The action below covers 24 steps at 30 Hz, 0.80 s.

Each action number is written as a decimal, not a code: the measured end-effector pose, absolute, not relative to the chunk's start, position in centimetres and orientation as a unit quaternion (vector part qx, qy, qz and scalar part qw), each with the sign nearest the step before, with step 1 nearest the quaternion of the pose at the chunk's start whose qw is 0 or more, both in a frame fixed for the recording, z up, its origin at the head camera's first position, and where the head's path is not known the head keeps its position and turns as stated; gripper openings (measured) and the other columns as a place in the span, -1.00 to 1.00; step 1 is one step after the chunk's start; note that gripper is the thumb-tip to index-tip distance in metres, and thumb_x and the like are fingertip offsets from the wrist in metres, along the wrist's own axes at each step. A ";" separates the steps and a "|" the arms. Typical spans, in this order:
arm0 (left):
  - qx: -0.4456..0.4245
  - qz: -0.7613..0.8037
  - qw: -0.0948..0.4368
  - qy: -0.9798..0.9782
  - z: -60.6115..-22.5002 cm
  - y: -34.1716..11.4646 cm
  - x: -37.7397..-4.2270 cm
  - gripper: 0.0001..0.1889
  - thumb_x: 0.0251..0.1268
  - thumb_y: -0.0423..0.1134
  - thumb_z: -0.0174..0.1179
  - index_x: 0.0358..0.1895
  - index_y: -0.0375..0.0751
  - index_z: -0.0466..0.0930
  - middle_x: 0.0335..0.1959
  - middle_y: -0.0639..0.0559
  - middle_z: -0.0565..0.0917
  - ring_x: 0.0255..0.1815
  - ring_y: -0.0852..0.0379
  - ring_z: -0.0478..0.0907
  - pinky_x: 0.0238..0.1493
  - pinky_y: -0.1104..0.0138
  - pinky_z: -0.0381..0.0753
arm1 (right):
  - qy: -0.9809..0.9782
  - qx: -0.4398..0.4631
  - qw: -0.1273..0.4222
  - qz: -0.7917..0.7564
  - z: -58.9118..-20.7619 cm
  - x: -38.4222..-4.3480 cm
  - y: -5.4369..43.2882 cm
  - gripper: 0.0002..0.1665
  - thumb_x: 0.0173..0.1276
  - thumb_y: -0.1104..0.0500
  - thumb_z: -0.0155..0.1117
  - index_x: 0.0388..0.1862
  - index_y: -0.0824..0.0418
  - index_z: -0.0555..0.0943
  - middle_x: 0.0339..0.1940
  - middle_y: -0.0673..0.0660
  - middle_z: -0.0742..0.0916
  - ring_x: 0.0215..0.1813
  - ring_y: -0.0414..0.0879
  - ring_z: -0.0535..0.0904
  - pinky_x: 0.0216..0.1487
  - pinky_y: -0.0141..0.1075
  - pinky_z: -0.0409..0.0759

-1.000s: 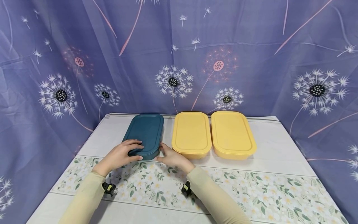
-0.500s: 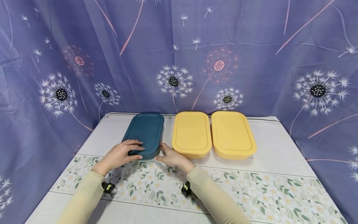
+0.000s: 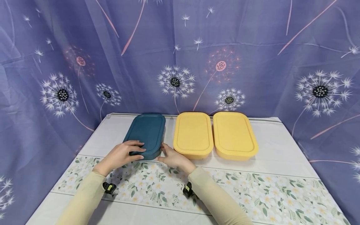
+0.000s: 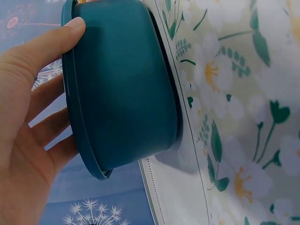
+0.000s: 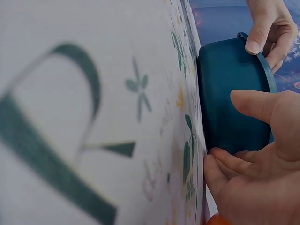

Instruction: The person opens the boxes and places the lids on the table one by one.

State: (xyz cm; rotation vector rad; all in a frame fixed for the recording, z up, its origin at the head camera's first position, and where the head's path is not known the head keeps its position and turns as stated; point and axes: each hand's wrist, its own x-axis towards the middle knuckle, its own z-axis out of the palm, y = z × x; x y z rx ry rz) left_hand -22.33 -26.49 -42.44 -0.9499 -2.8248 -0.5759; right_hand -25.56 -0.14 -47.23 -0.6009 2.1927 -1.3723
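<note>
A dark teal food container [image 3: 147, 128] with a fitted lid stands on the left of the table. My left hand [image 3: 121, 155] holds the lid's front left corner: the thumb lies at the front rim and the fingers spread over the top. In the left wrist view, the lid [image 4: 77, 108] still sits on the container all along the visible edge. My right hand [image 3: 173, 157] holds the container low at its front right corner, with the fingers along the right side and the thumb in front, as the right wrist view shows.
Two yellow lidded containers stand to the right, a middle one [image 3: 193, 132] close to my right hand and a far right one [image 3: 234, 134] beside it. A floral strip [image 3: 253, 190] crosses the white tablecloth [image 3: 284, 150]. Behind hangs a purple dandelion curtain [image 3: 140, 81].
</note>
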 end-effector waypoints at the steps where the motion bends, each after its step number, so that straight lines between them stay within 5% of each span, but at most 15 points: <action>1: -0.313 -0.190 0.053 -0.929 -42.4 -26.5 -22.3 -0.64 0.25 -0.02 0.41 0.09 0.01 0.77 0.28 -0.05 0.60 0.38 -0.19 0.43 0.24 -0.10 0.53 | 0.801 -0.220 0.240 -0.501 -47.2 -25.6 -0.1 -0.04 0.57 0.07 0.17 0.68 0.20 -0.16 0.62 0.25 0.20 0.60 0.08 0.12 0.48 -0.03 0.30; 24: -0.317 -0.204 0.055 -0.925 -42.4 -26.5 -22.5 -0.64 0.28 -0.02 0.39 0.10 -0.01 0.76 0.27 -0.07 0.61 0.38 -0.18 0.44 0.17 -0.06 0.59 | 0.825 -0.189 0.226 -0.482 -46.9 -25.1 -0.6 -0.05 0.60 -0.17 0.04 0.67 0.25 -0.12 0.57 0.30 0.28 0.58 0.14 0.17 0.47 0.04 0.29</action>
